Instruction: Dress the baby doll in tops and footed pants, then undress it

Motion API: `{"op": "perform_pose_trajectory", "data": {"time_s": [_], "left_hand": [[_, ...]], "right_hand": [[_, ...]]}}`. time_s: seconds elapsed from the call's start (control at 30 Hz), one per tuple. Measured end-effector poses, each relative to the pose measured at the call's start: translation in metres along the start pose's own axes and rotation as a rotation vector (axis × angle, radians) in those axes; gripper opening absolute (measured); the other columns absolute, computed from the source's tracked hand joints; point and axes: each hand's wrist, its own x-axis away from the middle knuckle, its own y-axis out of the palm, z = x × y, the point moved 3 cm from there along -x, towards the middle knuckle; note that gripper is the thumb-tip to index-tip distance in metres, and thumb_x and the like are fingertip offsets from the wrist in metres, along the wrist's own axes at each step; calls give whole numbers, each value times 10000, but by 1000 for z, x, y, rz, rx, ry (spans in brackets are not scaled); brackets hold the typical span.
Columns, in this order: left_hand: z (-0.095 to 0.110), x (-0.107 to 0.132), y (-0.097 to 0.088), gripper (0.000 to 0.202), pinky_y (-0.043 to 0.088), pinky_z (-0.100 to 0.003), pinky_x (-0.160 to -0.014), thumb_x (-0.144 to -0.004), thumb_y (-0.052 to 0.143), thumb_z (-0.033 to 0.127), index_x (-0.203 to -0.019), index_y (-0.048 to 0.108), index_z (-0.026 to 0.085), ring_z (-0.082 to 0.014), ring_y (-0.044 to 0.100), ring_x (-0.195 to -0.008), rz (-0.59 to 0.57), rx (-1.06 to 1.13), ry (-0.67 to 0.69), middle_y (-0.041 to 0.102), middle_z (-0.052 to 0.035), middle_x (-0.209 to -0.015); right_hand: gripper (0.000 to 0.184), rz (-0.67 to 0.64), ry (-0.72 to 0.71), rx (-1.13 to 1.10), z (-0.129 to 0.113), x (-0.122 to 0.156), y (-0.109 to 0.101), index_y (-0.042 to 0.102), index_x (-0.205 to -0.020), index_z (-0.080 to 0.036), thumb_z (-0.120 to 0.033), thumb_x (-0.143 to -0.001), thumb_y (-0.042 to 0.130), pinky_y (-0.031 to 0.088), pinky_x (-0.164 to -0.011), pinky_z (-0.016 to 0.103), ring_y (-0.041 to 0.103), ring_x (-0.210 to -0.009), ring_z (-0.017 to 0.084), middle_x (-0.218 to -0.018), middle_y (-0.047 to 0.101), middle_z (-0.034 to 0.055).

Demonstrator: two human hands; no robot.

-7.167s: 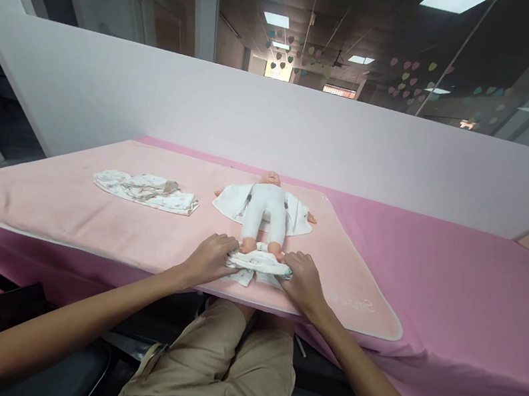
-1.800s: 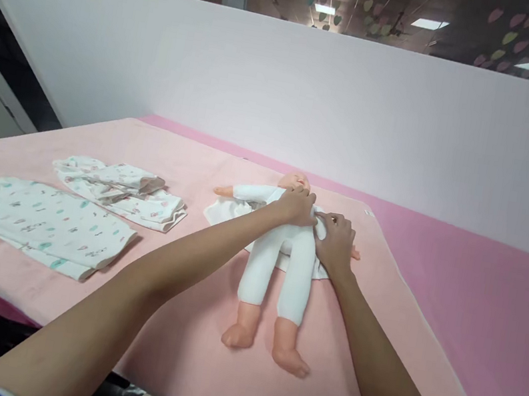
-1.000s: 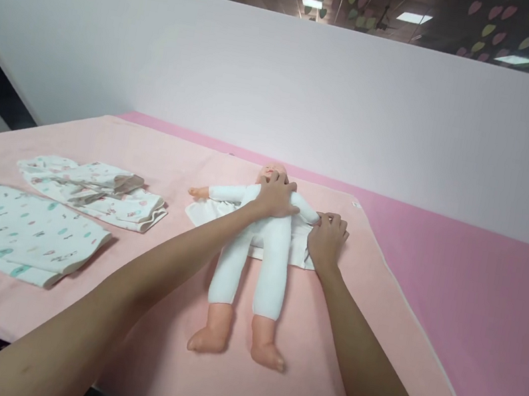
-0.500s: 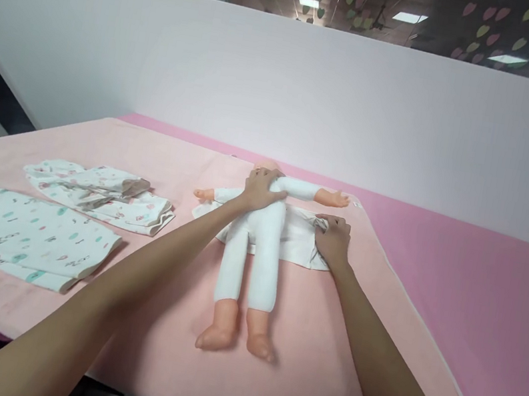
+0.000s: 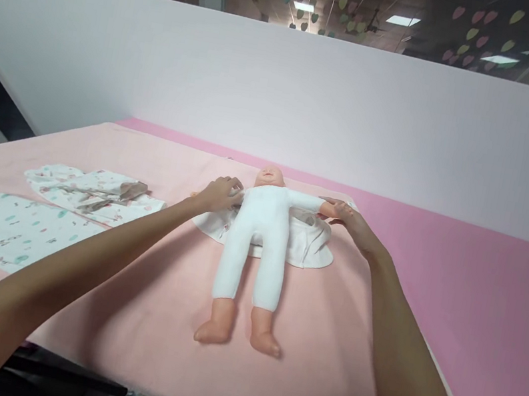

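Note:
A baby doll (image 5: 263,225) with a white cloth body lies on its back, head away from me and feet toward me. Beneath its torso is a spread white garment (image 5: 310,245), showing on both sides. My left hand (image 5: 218,194) is closed over the doll's arm on the left, fingers bent near the shoulder; most of that arm is hidden. At the other side, my right hand (image 5: 355,225) grips the doll's outstretched hand (image 5: 330,209), with the thumb and fingers around it.
To the left lie a crumpled printed baby garment (image 5: 94,186) and a folded printed cloth (image 5: 11,226), partly behind my left forearm. A pink mat (image 5: 224,380) covers much of the pink table (image 5: 491,297). A white partition (image 5: 311,98) stands behind.
My left hand has moved from the doll's chest to its arm on the left. My right hand has let go of the white garment's edge and taken the doll's hand.

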Motion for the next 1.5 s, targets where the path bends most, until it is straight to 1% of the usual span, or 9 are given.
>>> {"op": "perform_pose_trajectory", "data": {"time_s": [0.1, 0.2, 0.3, 0.4, 0.5, 0.63, 0.77, 1.17, 1.5], "left_hand": [[-22, 2, -5, 513, 450, -354, -1056, -942, 584, 594, -1330, 615, 261, -291, 614, -1293, -56, -45, 6, 682, -84, -1427], [-23, 1, -6, 611, 447, -364, -1039, -892, 627, 690, -1322, 631, 256, -317, 630, -1279, -86, -116, -13, 703, -106, -1382], [-10, 0, -4, 597, 440, -388, -1046, -922, 590, 674, -1294, 639, 209, -338, 632, -1278, -96, -192, 4, 696, -153, -1368], [7, 4, -6, 506, 434, -412, -1043, -991, 508, 590, -1247, 619, 167, -356, 635, -1266, -65, -263, 8, 689, -193, -1354], [23, 11, -16, 478, 449, -414, -985, -1013, 470, 584, -1231, 581, 174, -359, 687, -1147, -82, -298, -4, 731, -185, -1244], [54, 16, -33, 551, 481, -395, -856, -1005, 454, 656, -1296, 523, 194, -357, 723, -1032, -106, -250, 65, 751, -168, -1173], [110, 12, -31, 599, 504, -397, -843, -1014, 395, 717, -1336, 496, 222, -356, 730, -1064, -123, -151, 168, 745, -166, -1233], [319, -24, 90, 806, 523, -394, -1026, -981, 463, 779, -1459, 456, 129, -360, 651, -1330, -355, 254, 268, 628, -234, -1490], [409, -33, 136, 763, 595, -387, -934, -878, 676, 674, -1448, 580, 177, -364, 707, -1256, -489, 378, 348, 702, -194, -1419]], "right_hand": [[542, 5, 50, 18, -9, -1, -9, 711, -1330, -282, -647, -1069, 408, 533, -973, 383, 657, -1254, 290, -1410, 708, 80], [485, -20, 151, 231, -13, -8, -4, 712, -1265, -275, -659, -982, 620, 526, -865, 347, 701, -1095, 286, -1211, 785, 85], [489, -3, 236, 626, -13, -20, 17, 697, -1163, -222, -630, -899, 747, 480, -771, 341, 704, -930, 284, -1070, 790, 106], [436, 45, 162, 945, -15, -25, 37, 668, -1097, -169, -591, -997, 632, 446, -854, 376, 695, -976, 308, -1070, 772, 161], [413, 98, 92, 1026, -20, -14, 33, 649, -1035, -176, -564, -1061, 508, 408, -942, 413, 689, -1023, 321, -1056, 769, 165], [449, 122, 102, 980, -24, 22, -15, 600, -878, -228, -613, -1052, 449, 403, -845, 403, 679, -875, 303, -922, 754, 107], [503, 172, 180, 917, -11, 66, -80, 561, -842, -253, -715, -1007, 448, 378, -748, 373, 617, -727, 270, -797, 702, 63], [428, 524, 695, 887, 55, 181, -201, 672, -947, -234, -641, -946, 541, 376, -854, 523, 653, -893, 397, -971, 735, 229], [373, 791, 897, 841, 117, 214, -270, 822, -807, -265, -575, -794, 614, 370, -707, 582, 729, -919, 482, -956, 738, 353]]}}
